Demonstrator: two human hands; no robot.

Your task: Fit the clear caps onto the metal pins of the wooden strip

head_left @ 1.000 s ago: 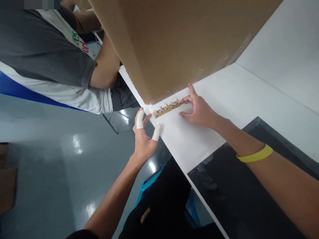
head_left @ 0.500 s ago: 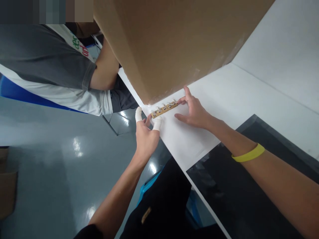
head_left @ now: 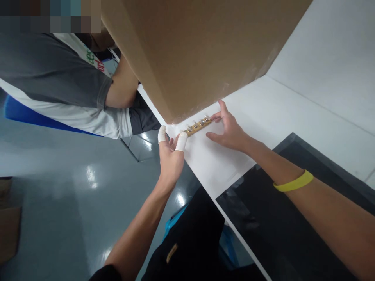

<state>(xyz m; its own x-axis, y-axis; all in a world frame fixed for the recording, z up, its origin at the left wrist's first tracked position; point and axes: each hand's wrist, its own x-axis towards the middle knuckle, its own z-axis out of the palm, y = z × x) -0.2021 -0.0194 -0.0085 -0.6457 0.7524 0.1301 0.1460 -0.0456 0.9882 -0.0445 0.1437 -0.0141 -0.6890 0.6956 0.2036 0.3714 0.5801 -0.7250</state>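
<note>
A narrow wooden strip [head_left: 199, 125] bearing several shiny metal pieces lies on the white table beside the foot of a large cardboard box. My left hand [head_left: 172, 156], with white covers on two digits, is at the strip's left end; one covered digit overlaps that end, and the hand seems to grip it. At the other end, fingers of my right hand [head_left: 230, 128] touch or nearly touch the strip. That hand is spread, its thumb apart and over the table.
The cardboard box [head_left: 199, 50] rises behind the strip. A black mat [head_left: 293, 203] covers the white table [head_left: 222, 168] at the right. On the left a person in a grey sleeve [head_left: 73, 70] sits close to the box. Grey floor lies beyond the table edge.
The strip has shifted slightly right in the view. My left hand's covered digit has moved over the strip's left end, hiding part of it. The right hand has barely moved.
</note>
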